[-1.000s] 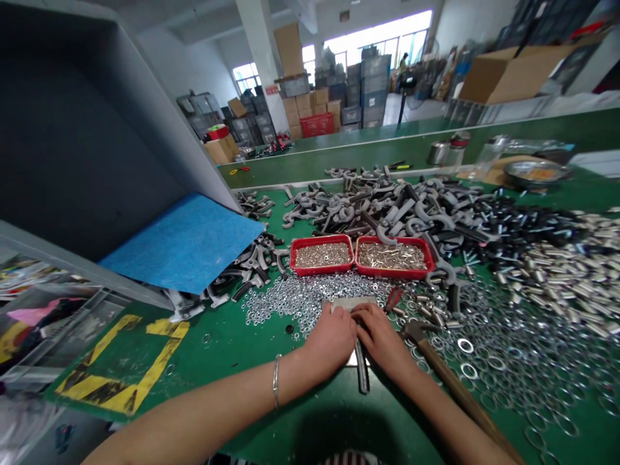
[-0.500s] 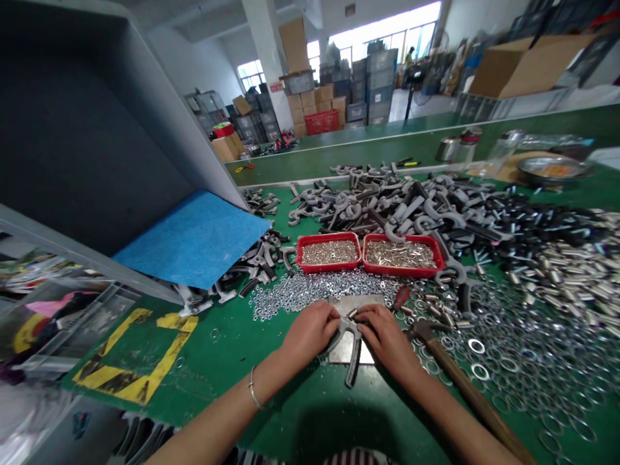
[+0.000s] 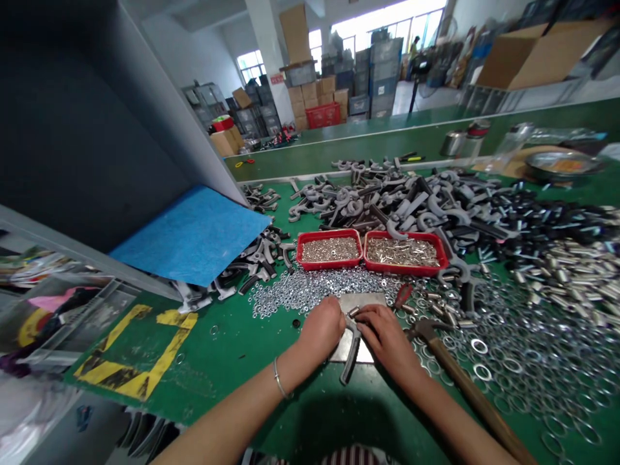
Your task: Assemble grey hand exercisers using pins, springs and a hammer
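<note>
Since a second ago both hands have eased apart and the grey hooked part (image 3: 349, 358) has swung, its stem now slanting toward the left wrist instead of lying straight, so it seems worked between the fingers rather than pressed flat. Left hand (image 3: 322, 329) curls to pinch the hooked end; right hand (image 3: 387, 336) pinches it beside a small ribbed piece (image 3: 352, 312), over the metal plate (image 3: 363, 301) on the green surface (image 3: 310, 413). Just right lies a hammer (image 3: 465, 387); beyond, loose nuts (image 3: 295, 294) and two red trays (image 3: 330, 248).
</note>
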Demonstrator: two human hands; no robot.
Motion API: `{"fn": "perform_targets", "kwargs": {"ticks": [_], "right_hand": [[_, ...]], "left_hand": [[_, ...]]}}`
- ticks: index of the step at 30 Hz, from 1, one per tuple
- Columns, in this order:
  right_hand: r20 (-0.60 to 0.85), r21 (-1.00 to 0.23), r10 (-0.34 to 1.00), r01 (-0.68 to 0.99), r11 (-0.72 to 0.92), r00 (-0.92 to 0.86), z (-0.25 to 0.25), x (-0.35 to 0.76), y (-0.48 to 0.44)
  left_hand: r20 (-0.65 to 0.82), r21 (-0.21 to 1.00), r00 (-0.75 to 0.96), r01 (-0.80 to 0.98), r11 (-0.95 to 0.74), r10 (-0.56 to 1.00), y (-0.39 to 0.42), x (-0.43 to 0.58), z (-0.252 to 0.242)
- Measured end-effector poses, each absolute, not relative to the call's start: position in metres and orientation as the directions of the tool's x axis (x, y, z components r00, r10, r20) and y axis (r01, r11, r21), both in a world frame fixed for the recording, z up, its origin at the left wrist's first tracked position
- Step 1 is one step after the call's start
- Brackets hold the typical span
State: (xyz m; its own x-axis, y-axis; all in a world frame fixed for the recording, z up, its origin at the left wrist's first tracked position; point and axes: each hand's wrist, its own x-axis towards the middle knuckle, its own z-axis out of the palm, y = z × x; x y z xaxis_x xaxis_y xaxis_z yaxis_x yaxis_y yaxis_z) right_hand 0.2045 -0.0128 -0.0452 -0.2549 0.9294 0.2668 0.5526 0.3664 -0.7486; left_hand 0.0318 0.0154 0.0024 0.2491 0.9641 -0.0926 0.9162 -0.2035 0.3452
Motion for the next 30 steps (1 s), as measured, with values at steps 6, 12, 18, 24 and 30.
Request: {"fn": "perform_targets", "kwargs": {"ticks": [6,12,18,24,30], "right_hand": [[0.276,-0.747,0.93,0.555,0.367,-0.244,-0.049,0.203,-0.013],[0.268,-0.741,0.928,0.559,0.371,-0.26,-0.04,0.211,-0.015],[0.062,-0.368,0.998,0.93,0.015,0.008,-0.001,0.257,0.003],[-0.058,-0.167,0.995,0.982,-0.09,0.081,-0.002,0.247,0.028],[-0.123,-0.201,0.992,0.979,-0.047,0.022,-0.012,0.244,0.038]], "left_hand": [[-0.109,0.401,0.21,0.904,-0.15,0.972,0.016,0.027,0.001],[-0.055,0.488,0.186,0.862,-0.136,0.981,0.005,0.033,-0.003],[0.081,0.536,0.289,0.794,-0.286,0.954,-0.012,0.019,-0.003],[0.033,0.609,0.409,0.715,-0.343,0.912,-0.016,0.008,-0.017],[0.038,0.655,0.323,0.706,-0.268,0.946,-0.018,0.012,-0.023]]}}
